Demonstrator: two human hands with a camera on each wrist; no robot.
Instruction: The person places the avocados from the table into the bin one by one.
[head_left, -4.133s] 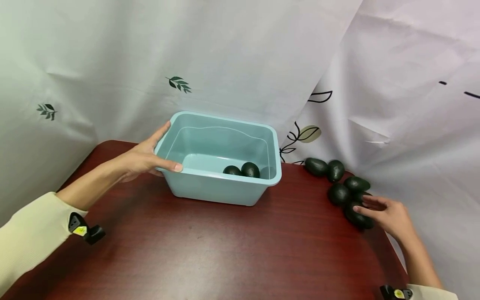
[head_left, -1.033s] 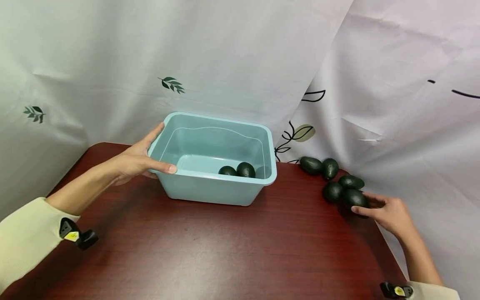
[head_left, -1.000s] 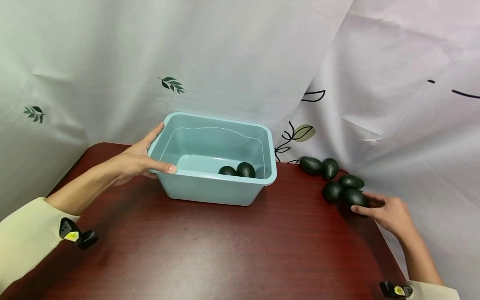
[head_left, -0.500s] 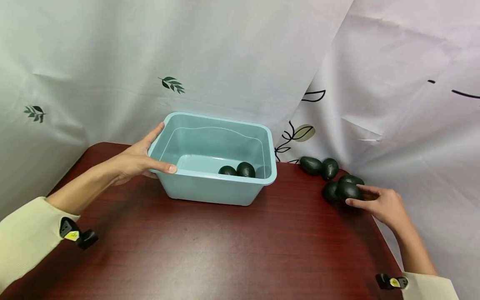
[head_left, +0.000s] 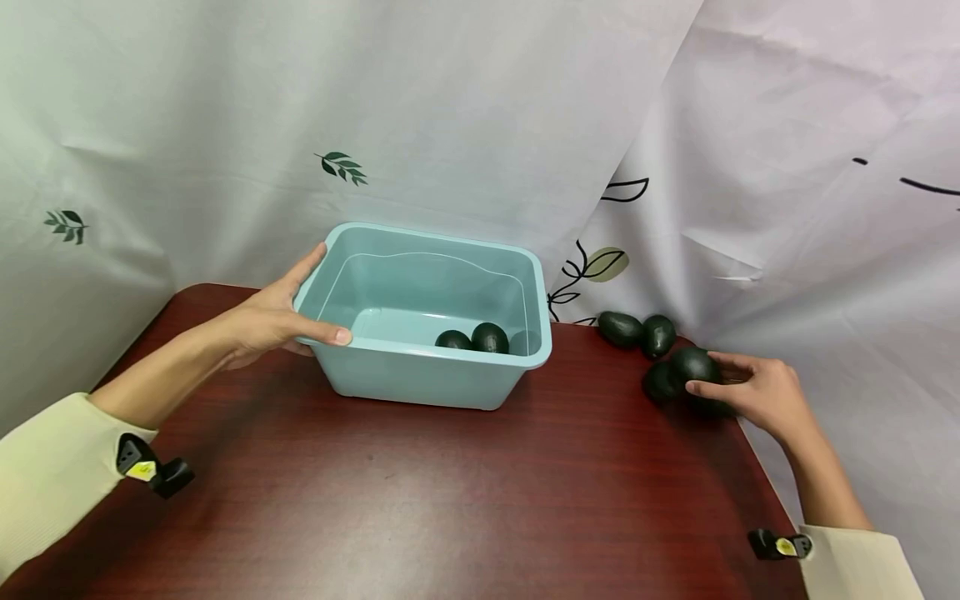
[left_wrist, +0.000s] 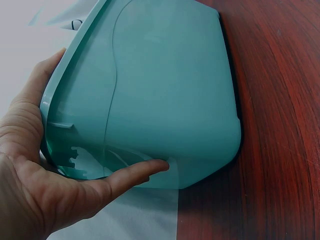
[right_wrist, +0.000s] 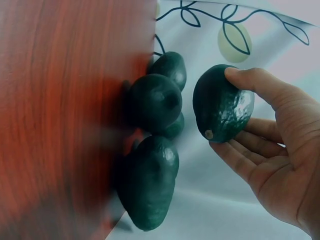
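A light blue plastic basin [head_left: 420, 379] stands on the table, with two dark green avocados [head_left: 490, 337] visible inside near its right end. My left hand [head_left: 262, 329] holds the basin's left end, thumb over the front rim and forefinger along the side. In the left wrist view the hand [left_wrist: 75, 195] spans the basin's end wall [left_wrist: 170, 75]. My right hand [head_left: 765, 396] grips another avocado [head_left: 693, 367] between thumb and fingers. In the right wrist view this avocado [right_wrist: 220, 102] is raised off the table, apart from those below.
Several more avocados [head_left: 620, 329] lie along the table's back right edge, partly hidden by the held one. A white patterned cloth [head_left: 465, 125] hangs behind the table [head_left: 420, 500]. The basin's back side is near the cloth.
My right hand has taken hold of an avocado from the near end of the group, lifted it and moved up and left. My left hand stays on the basin.
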